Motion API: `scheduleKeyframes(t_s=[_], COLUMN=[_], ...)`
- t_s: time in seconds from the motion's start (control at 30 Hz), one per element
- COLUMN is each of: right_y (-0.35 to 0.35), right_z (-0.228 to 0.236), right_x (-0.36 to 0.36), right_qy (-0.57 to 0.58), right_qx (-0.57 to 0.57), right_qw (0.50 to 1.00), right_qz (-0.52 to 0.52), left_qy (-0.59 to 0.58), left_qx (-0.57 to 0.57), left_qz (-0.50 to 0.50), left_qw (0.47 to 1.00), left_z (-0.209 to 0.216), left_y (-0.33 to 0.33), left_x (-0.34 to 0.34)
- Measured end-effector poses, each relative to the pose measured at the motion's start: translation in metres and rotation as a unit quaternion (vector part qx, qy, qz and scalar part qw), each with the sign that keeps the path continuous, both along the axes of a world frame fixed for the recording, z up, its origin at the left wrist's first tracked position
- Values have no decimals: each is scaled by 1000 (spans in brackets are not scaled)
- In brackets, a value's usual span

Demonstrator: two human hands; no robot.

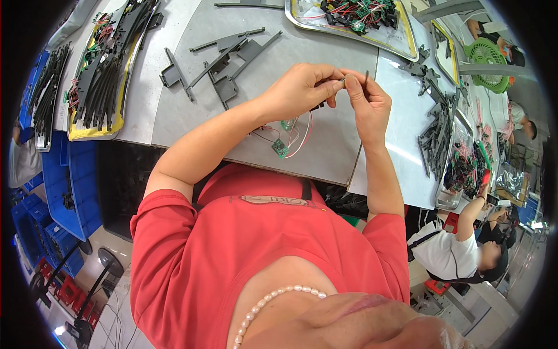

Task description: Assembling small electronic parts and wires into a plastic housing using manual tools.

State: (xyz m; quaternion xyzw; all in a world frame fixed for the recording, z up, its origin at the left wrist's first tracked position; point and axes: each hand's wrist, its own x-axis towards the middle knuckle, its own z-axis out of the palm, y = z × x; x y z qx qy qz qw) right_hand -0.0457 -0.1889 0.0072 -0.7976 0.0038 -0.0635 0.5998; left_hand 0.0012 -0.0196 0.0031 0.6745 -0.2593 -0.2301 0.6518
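Observation:
Close together above the metal tabletop [256, 87], my left hand [305, 87] and my right hand [368, 104] are both closed in a pinch. Between them is a thin dark plastic piece [367, 76], mostly covered by my fingers. One narrow end of it sticks up past the right fingers. Below the left hand, red, white and dark wires [308, 129] run down to a small green circuit board [280, 149] near the table's front edge. Whether these wires join the held piece is hidden by the hands. A small clear round part [287, 124] lies beside the wires.
Several dark plastic brackets [224, 64] lie left of my hands. A yellow-edged tray [96, 132] of long black parts stands far left. Another tray [415, 49] of wired boards is at the back. More black parts [436, 136] and a co-worker [447, 250] are right.

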Motion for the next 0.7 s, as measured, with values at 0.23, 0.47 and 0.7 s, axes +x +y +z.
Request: scheduleKeyframes(t_s=[0.23,0.47,0.7], right_y=[0,-14,-17], right_z=[2,3,0], right_x=[2,5,8], right_qy=[-12,10,31], right_qx=[72,140,181], right_qw=[997,990,983], right_qz=[-36,-27,-29], left_qy=[0,229,268], left_qx=[51,-49,-80], left_qz=[-23,-120,-188], left_qw=[998,965,941], left_z=[-9,-2,5], left_y=[-3,0,7], left_x=[-2,-3,3])
